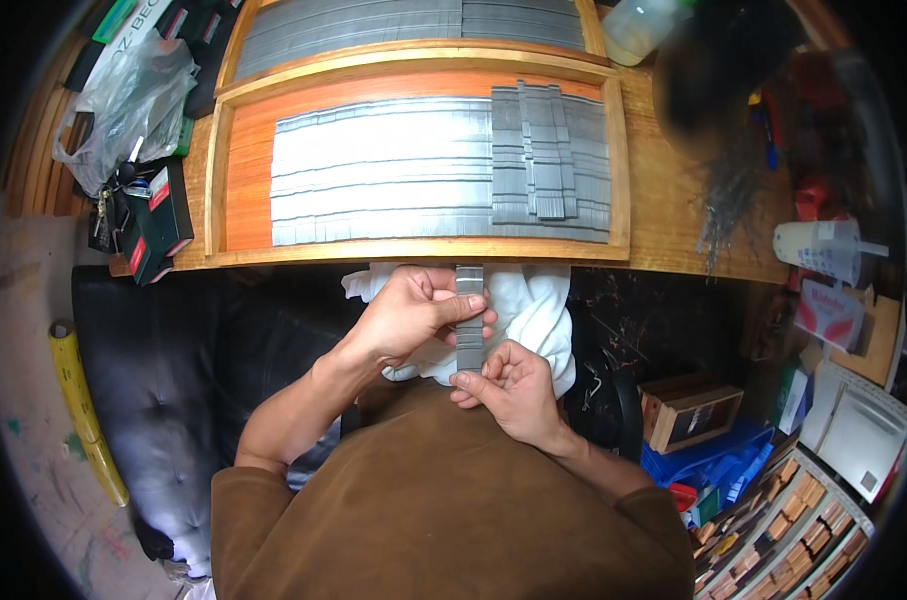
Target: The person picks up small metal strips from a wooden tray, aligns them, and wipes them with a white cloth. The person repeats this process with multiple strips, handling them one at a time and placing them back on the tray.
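Note:
A narrow grey strip point(469, 340), marked across by many fine lines, is held upright in the picture in front of my chest. My left hand point(410, 312) pinches its upper part, thumb across the front and fingers behind. At the lower end, the thumb and fingertips of my right hand point(518, 392) close on it. Just beyond, a shallow wooden tray point(618, 200) with an orange base holds rows of similar grey strips point(373, 170). Several loose strips point(546, 150) lie on top of those rows at the right. A white cloth point(541, 325) lies under my hands.
Another wooden tray point(413, 47) of grey strips stands behind. On the table's left are a plastic bag point(138, 100), keys point(103, 215) and dark boxes point(158, 225). A heap of thin dark pieces point(728, 205) and a cup point(818, 245) are at right.

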{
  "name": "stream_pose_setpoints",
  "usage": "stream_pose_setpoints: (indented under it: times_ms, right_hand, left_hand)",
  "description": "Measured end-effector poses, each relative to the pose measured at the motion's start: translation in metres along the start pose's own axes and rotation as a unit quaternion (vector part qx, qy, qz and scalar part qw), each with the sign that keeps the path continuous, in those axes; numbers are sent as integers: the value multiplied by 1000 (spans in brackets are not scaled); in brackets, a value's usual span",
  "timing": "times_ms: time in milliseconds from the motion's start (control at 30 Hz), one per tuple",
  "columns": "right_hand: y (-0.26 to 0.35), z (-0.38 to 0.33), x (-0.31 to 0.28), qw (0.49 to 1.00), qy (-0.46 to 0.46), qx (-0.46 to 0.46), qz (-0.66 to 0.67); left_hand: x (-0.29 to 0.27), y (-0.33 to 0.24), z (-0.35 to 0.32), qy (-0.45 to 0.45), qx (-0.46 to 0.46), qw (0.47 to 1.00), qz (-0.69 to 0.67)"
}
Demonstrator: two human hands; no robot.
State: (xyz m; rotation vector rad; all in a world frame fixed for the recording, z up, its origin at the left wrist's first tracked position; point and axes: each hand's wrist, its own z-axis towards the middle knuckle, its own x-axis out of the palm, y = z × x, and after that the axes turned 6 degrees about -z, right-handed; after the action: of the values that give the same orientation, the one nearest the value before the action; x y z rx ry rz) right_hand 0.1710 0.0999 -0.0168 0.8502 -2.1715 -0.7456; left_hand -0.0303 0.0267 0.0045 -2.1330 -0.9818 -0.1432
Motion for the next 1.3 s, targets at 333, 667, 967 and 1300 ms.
stream_pose_setpoints:
  times_ms: [333, 667, 967, 1300]
  right_hand:
    - [9, 12, -8, 994, 30, -63, -84]
    - [46, 66, -7, 993, -29, -92, -64]
    - [52, 69, -8, 995, -2, -81, -59]
    - [66, 51, 5, 993, 63, -83, -55]
  left_hand:
    - [-13, 9, 7, 32, 13, 999, 5]
    - [-12, 10, 6, 59, 51, 997, -19]
    - [-9, 5, -3, 69, 84, 994, -6]
    - [-1, 2, -37, 70, 74, 994, -45]
